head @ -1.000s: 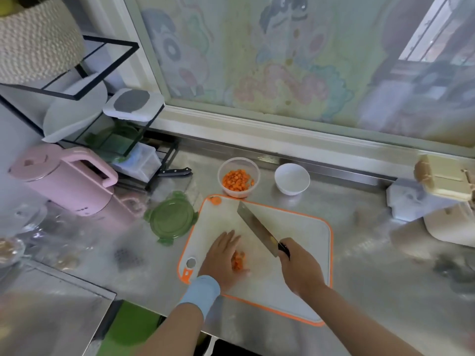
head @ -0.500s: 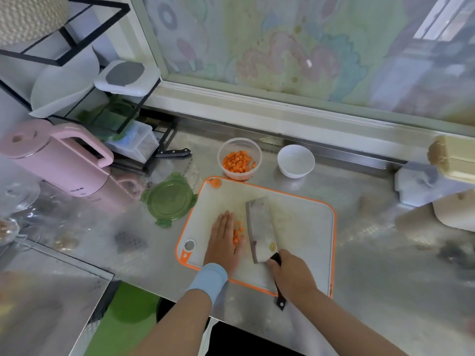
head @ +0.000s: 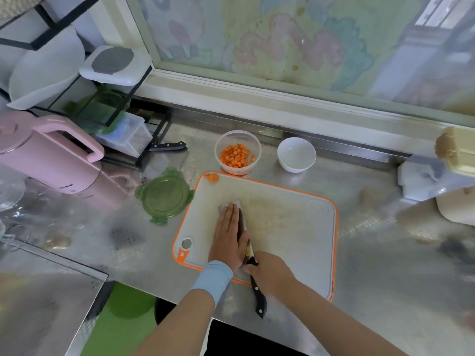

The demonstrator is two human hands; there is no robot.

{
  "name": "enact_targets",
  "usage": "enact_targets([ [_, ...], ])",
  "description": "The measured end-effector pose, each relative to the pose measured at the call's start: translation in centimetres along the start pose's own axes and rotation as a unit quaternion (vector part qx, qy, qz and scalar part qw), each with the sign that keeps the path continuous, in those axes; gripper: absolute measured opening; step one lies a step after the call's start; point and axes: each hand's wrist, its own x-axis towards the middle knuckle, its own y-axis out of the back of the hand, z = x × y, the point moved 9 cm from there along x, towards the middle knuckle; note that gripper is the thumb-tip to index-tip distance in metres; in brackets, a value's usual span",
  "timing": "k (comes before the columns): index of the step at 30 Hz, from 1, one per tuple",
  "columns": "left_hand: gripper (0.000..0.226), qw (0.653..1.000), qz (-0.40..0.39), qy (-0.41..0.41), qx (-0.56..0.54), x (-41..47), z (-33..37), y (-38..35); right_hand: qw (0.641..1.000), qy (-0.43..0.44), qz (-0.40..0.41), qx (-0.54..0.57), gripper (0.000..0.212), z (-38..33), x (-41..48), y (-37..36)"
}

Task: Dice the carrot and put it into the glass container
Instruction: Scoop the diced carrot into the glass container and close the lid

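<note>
Laying the cleaver (head: 257, 295) flat, the right hand (head: 272, 276) grips its handle as the straight-fingered left hand (head: 228, 235) now hides the last dice, seemingly scooped for the glass container (head: 258, 147).

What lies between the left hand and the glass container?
Head view: past the left hand, only the cleaver tip and bare cutting board before the glass container.
</note>
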Motion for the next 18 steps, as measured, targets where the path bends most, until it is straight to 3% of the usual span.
enact_targets([
  [6,0.059,0.998,0.022,-0.059,-0.025,2.1,2.6,3.4,0.98,-0.007,-0.021,0.196,0.015,-1.7,-1.1,3.5],
  [13,0.05,0.994,0.049,-0.093,-0.03,10.1,7.3,10.9,0.977,0.068,0.07,0.19,0.021,-8.0,-1.1,12.4],
  [18,0.053,0.995,0.025,-0.092,-0.027,15.6,8.0,12.1,0.964,0.06,0.105,0.237,0.021,-10.3,0.6,16.7],
])
